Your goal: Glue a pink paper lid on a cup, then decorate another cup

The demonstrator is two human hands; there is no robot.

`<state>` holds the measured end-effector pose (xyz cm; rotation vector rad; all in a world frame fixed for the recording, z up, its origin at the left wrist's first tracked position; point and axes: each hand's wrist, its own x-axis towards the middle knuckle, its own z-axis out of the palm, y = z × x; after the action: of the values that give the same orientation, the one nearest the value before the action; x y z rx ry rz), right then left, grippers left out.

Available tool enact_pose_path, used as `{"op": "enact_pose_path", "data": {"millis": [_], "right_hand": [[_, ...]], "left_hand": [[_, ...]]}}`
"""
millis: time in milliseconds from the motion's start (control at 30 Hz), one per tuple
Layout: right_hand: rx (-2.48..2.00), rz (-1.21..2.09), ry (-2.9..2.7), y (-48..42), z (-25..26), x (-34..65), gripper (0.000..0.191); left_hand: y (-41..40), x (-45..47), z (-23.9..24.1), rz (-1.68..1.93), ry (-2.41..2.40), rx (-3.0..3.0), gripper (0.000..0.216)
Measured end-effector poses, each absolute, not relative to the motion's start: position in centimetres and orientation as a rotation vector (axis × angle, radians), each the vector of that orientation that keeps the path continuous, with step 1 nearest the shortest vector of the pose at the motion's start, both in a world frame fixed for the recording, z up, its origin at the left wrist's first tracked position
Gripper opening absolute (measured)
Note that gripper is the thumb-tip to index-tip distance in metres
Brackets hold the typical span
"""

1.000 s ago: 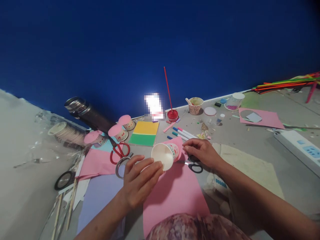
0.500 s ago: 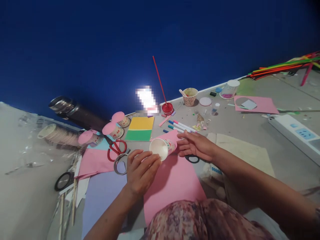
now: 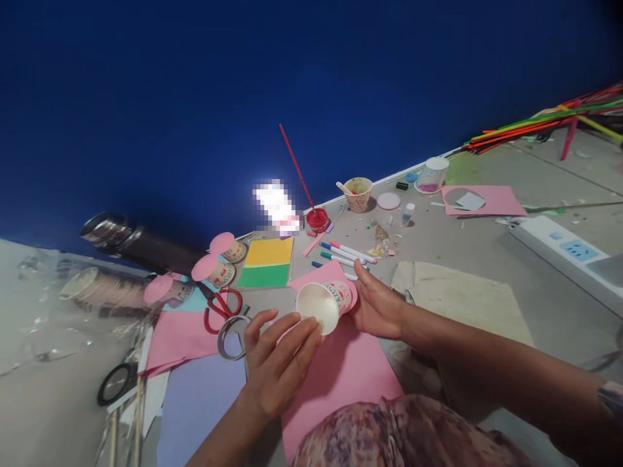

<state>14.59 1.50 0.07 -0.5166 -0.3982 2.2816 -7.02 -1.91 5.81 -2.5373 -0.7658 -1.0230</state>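
Lying at the far left of the frame is a roll of black tape (image 3: 115,384), and above it a sleeve of stacked paper cups (image 3: 100,287) rests beside a dark steel flask (image 3: 141,244). Right of these, three cups capped with pink discs (image 3: 214,259) stand in a diagonal row behind red-handled scissors (image 3: 221,307) and a grey tape ring (image 3: 232,336). Near the lower centre, the left hand (image 3: 275,363) pinches the rim of a paper cup (image 3: 325,305) with fingers and thumb curled onto it. This cup lies on its side just above a pink paper sheet (image 3: 335,373), its plain white inside and round mouth facing the camera, its printed outer wall showing red and green marks. Its base meets a pink paper piece, and there the right hand (image 3: 377,306) presses, palm open toward the cup, fingers spread against that end. Behind the cup lie a yellow and green card (image 3: 267,263), a red paint pot (image 3: 317,219) with a thin red stick standing in it, and several felt pens (image 3: 346,253). Right of the right hand, a pale cloth (image 3: 462,301) covers the grey floor, leaving clear space up to a white power strip (image 3: 567,253) at the right edge. Coloured sticks (image 3: 545,123) lie at the upper right along the blue wall (image 3: 311,78).
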Motion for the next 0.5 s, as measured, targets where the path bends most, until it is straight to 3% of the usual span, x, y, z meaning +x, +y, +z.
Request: {"op": "enact_pose_path", "data": {"millis": [500], "right_hand": [[-0.646,2.082,-0.385,1.5,1.1,15.7,0.074]], "left_hand": [[-1.8,-7.0,5.8,-0.953,-0.718,-2.572,0.024]]}}
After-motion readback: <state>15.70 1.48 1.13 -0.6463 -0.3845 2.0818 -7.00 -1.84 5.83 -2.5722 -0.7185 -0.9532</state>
